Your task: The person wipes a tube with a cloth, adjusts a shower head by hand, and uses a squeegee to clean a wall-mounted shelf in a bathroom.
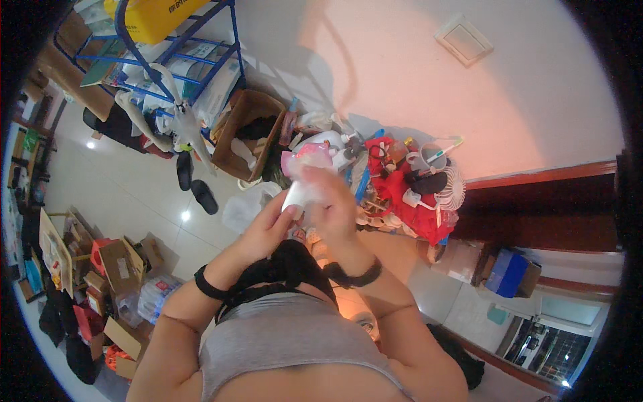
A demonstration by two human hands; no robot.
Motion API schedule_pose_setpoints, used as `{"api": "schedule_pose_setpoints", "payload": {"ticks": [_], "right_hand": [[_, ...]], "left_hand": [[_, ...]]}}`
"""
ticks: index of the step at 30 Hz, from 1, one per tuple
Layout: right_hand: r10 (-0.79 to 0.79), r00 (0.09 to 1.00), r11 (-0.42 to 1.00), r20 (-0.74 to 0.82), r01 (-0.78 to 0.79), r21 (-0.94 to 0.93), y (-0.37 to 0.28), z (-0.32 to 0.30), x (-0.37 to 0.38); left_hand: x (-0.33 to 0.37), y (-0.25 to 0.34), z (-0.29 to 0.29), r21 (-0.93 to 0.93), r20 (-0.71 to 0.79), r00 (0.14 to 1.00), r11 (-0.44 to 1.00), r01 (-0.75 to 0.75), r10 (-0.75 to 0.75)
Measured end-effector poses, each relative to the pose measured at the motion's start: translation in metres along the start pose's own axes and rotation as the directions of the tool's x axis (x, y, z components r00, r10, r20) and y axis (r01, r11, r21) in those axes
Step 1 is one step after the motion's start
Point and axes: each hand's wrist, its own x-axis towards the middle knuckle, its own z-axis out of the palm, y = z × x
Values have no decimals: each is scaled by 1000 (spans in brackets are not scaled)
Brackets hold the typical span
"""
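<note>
My left hand [271, 218] is closed around a small, smooth white object [295, 197], its thumb lying along the near end. What kind of object it is, I cannot make out. Right beside it, my right hand [333, 204] is smeared by motion, so its fingers are unclear and I cannot tell whether they grip anything. Just beyond both hands shows a pink package [305, 155], partly covered by the blur. Both wrists carry black bands.
A cardboard box [248, 110] stands past my hands, beside a blue metal rack [184, 50]. Red cloth [388, 184], a small white fan [451, 189] and bottles crowd the surface by the wall. Black slippers [203, 196] and opened cartons [124, 268] lie on the floor at left.
</note>
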Motion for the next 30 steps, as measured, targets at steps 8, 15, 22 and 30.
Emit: {"api": "schedule_pose_setpoints", "payload": {"ticks": [8,15,22,30], "right_hand": [[110,979,973,174,-142,182,-16,21,-41],[585,801,691,128,-575,439,6,35,-35],[533,829,760,166,-556,336,6,40,-45],[648,746,603,154,-626,494,50,40,-68]], "left_hand": [[5,-2,-9,-84,-246,968,996,24,-44],[12,-23,5,403,-238,907,885,-232,347],[6,-33,-1,693,-208,904,708,-133,373],[-8,-21,-16,364,-93,994,931,-16,54]]}}
